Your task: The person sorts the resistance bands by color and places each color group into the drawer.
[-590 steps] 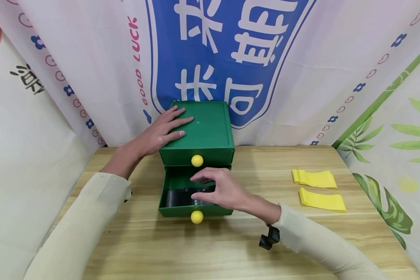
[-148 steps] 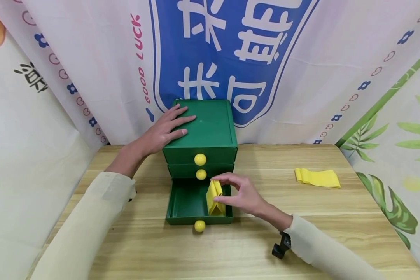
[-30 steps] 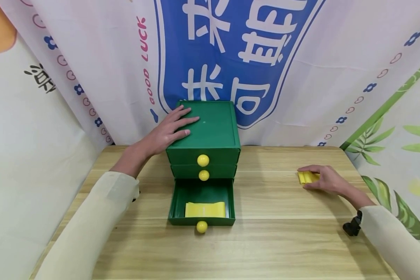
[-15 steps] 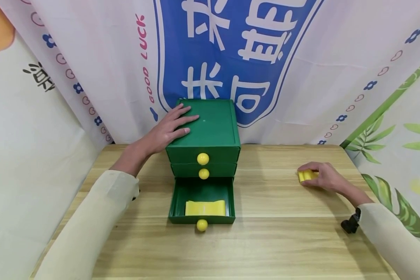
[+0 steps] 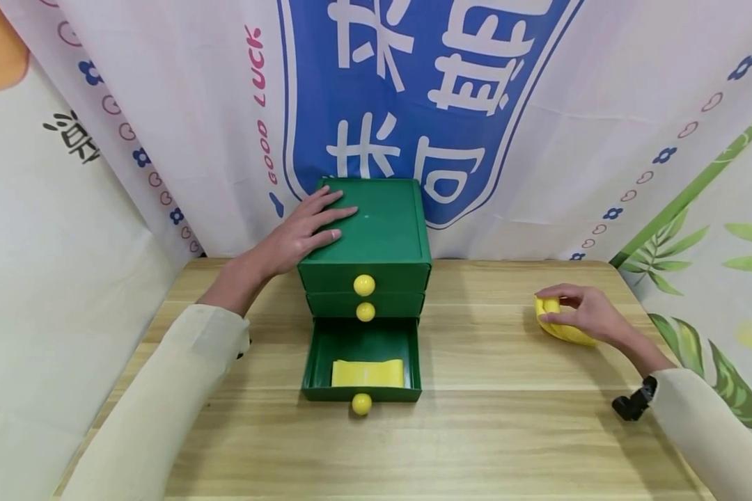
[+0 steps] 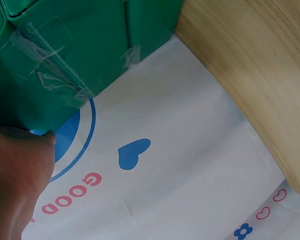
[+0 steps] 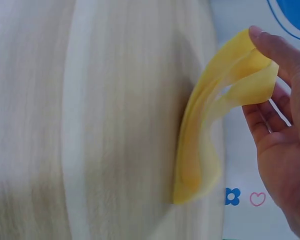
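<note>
A green drawer cabinet [image 5: 376, 226] stands at the back of the table, its bottom drawer [image 5: 310, 369] pulled out and the two upper ones closed. Flat on the cabinet's top, near its left edge, rests my left hand [image 5: 297, 235] with fingers spread. One folded yellow resistance band [image 5: 368, 374] lies inside the bottom drawer. At the table's right, my right hand [image 5: 592, 314] pinches one end of another yellow resistance band [image 7: 205, 125] between thumb and fingers. That end is raised and its loop gapes a little; the far end still touches the wood.
Yellow ball knobs [image 5: 361, 403] stick out from the drawer fronts. A printed curtain [image 5: 514, 174] hangs right behind the wooden table [image 5: 476, 431]. Clear tape [image 6: 55, 65] is stuck on the cabinet's side.
Since the oldest frame, the middle drawer with its black band closed, the bottom one opened, and a yellow band went in. In the last half second, my right hand raised the other band's end.
</note>
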`<action>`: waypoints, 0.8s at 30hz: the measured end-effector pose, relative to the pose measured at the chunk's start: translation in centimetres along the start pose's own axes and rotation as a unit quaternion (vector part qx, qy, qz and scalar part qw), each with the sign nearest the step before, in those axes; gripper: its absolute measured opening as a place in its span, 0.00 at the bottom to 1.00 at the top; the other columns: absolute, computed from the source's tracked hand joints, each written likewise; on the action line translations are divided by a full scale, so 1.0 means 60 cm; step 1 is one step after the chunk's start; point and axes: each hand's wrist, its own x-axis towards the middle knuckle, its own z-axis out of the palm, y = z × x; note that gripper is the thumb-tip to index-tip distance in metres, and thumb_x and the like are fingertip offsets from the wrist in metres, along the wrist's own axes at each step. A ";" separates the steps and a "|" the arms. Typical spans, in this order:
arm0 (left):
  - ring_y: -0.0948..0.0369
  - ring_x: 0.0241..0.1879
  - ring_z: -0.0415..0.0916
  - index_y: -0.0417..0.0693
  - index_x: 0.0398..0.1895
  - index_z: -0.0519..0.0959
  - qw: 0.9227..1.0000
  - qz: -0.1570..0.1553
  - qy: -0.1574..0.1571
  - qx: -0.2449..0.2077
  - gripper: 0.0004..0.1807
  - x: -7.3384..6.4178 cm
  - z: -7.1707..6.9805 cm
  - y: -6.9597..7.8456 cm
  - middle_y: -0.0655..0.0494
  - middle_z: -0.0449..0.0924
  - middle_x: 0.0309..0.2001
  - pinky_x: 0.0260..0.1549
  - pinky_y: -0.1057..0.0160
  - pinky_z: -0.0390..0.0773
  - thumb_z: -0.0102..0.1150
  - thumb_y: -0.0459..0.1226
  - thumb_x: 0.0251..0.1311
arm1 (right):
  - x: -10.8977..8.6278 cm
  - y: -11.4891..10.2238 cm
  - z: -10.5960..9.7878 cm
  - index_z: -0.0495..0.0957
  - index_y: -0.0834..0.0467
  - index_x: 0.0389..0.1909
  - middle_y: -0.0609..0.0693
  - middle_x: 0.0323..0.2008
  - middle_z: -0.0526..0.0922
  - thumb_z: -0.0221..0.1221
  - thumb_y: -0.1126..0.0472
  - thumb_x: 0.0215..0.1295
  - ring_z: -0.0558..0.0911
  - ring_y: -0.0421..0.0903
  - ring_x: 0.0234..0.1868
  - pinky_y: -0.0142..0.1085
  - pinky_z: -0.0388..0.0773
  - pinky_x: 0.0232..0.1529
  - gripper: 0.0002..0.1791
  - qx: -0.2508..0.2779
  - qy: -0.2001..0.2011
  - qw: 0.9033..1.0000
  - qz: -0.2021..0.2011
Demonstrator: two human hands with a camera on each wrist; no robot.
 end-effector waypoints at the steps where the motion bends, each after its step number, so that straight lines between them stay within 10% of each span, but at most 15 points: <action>1: 0.50 0.86 0.30 0.57 0.81 0.68 1.000 0.000 -0.001 0.000 0.29 0.001 0.000 -0.001 0.48 0.48 0.86 0.79 0.33 0.34 0.46 0.48 0.80 | -0.001 -0.003 -0.001 0.87 0.62 0.56 0.64 0.56 0.87 0.78 0.62 0.59 0.80 0.23 0.50 0.23 0.81 0.51 0.24 0.012 0.003 1.000 0.000; 24: 0.50 0.86 0.30 0.57 0.81 0.68 1.000 -0.001 -0.001 0.002 0.29 0.000 -0.001 0.001 0.49 0.48 0.86 0.80 0.33 0.34 0.46 0.48 0.79 | -0.014 -0.104 -0.003 0.85 0.70 0.55 0.37 0.54 0.87 0.74 0.75 0.59 0.85 0.34 0.52 0.24 0.82 0.53 0.22 0.129 0.074 0.988 -0.038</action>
